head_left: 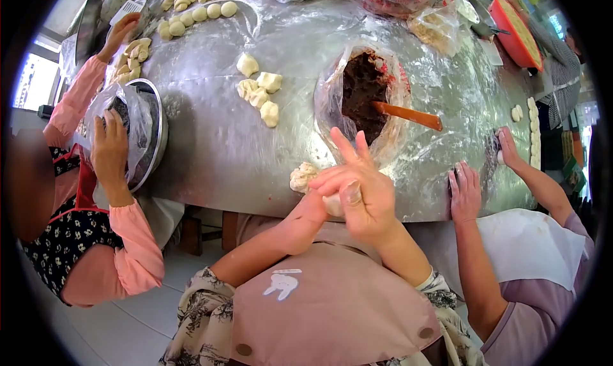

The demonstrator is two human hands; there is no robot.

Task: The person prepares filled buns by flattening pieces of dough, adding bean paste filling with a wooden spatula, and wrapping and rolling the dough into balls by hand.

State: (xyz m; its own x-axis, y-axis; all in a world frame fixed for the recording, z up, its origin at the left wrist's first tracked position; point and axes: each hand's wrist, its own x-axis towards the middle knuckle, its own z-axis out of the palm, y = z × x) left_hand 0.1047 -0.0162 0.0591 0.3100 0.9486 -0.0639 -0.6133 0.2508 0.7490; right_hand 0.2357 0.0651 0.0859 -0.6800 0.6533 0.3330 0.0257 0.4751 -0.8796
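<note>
Just past the table's near edge, my two hands meet around a pale piece of dough point(333, 205). My left hand point(305, 220) is closed about it from the left, its fingers partly hidden behind the right. My right hand point(370, 203) presses on it with the thumb bent, while two of its fingers point up and away. Beside my left hand a rough lump of dough point(303, 176) lies on the metal table. Beyond my right fingertips stands an open plastic bag of dark brown filling point(364, 88), with an orange spatula point(415, 115) stuck in it.
Several dough pieces point(258, 95) lie mid-table. Dough balls point(198, 14) and rolls line the far left. At left, a co-worker's hand point(110, 146) rests at a steel bowl point(159, 126). On the right, another person's hands point(466, 190) touch the table. A red basin point(514, 34) sits far right.
</note>
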